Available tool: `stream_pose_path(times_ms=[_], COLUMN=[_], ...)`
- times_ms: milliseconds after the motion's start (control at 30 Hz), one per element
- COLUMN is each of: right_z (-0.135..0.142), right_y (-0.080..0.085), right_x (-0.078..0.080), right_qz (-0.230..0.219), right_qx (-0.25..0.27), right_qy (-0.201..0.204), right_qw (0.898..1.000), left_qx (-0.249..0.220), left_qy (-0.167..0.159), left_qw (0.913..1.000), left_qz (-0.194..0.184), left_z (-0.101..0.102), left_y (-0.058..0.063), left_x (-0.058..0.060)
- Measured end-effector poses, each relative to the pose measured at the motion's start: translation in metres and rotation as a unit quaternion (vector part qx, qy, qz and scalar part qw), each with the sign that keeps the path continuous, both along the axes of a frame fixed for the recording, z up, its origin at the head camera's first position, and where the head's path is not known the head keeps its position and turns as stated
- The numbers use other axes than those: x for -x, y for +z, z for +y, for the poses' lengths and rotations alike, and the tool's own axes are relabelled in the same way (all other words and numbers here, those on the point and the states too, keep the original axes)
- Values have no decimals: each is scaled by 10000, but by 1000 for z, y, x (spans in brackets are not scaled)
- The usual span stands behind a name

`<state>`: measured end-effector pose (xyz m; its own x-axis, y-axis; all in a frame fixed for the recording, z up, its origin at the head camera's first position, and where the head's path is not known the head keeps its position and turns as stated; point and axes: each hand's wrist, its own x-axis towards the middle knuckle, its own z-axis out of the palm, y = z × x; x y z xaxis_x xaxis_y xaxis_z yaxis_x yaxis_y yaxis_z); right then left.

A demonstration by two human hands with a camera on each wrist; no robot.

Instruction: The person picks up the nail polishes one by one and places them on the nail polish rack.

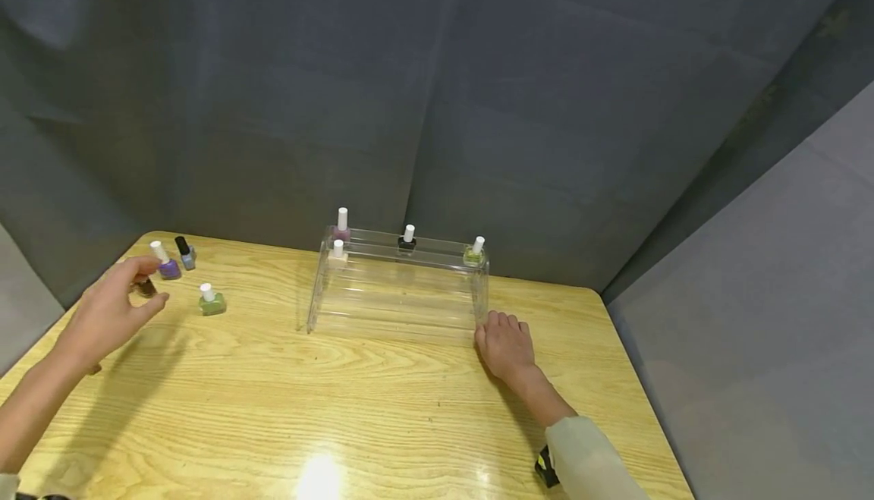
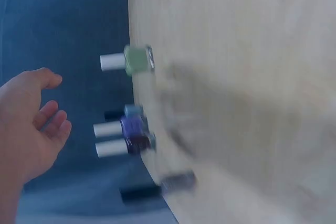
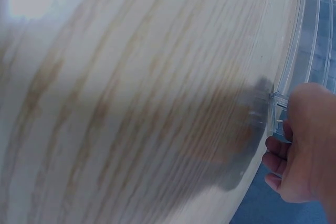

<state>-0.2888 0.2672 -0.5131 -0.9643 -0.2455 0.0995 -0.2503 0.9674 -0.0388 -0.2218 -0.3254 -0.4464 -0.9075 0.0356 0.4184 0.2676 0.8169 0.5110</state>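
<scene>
My left hand [image 1: 109,310] hovers over the left of the table, thumb and fingers apart with nothing between them. Near its fingertips stand a dark nail polish bottle [image 2: 138,144], partly hidden by the hand in the head view, and a purple one [image 1: 169,268]. A green nail polish bottle [image 1: 212,303] stands to their right, and a pale blue one with a black cap [image 1: 187,254] behind. My right hand [image 1: 507,344] holds the front right corner of a clear stepped display rack [image 1: 403,306], its fingers curled by the side panel [image 3: 280,111].
Along the rack's top stand pink [image 1: 342,233], black [image 1: 407,243] and yellow-green [image 1: 473,256] polish bottles. A pale one [image 1: 337,252] is one step lower at left. Another black-capped bottle [image 2: 178,182] stands nearer the left wrist. A dark curtain [image 1: 437,105] hangs behind the table.
</scene>
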Motion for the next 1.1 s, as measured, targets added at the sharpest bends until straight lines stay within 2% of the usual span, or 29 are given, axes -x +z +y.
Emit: stream_pose_path(times_ms=[200, 267, 367, 467, 567, 733, 933, 1100], right_z=[0, 0, 1, 1, 2, 2, 3, 8], right_y=[0, 1, 1, -1, -1, -1, -5, -13], right_x=[-3, -4, -5, -5, -4, -1, 2, 6], right_qz=[53, 24, 63, 188, 304, 255, 239, 378], right_qx=[104, 110, 145, 225, 267, 190, 200, 228], right_qy=[-26, -38, -13, 52, 115, 57, 113, 208], right_qw=[9999, 9999, 9999, 9996, 9991, 9995, 9995, 9988], left_qx=[-378, -470, -367, -133, -27, -2, 12, 24], left_qy=[684, 878, 1145, 1435, 1582, 1531, 1427, 1709], left_qw=[9962, 9937, 9907, 9871, 9846, 9855, 9886, 9836], left_qz=[-375, -513, -630, -705, -745, -734, -487, -575], left_z=[-23, -29, -36, -42, -43, -40, -37, -42], left_y=[-15, -21, -31, -41, -46, -44, -44, -48], left_x=[-33, -38, -45, -49, -52, -53, -53, -55])
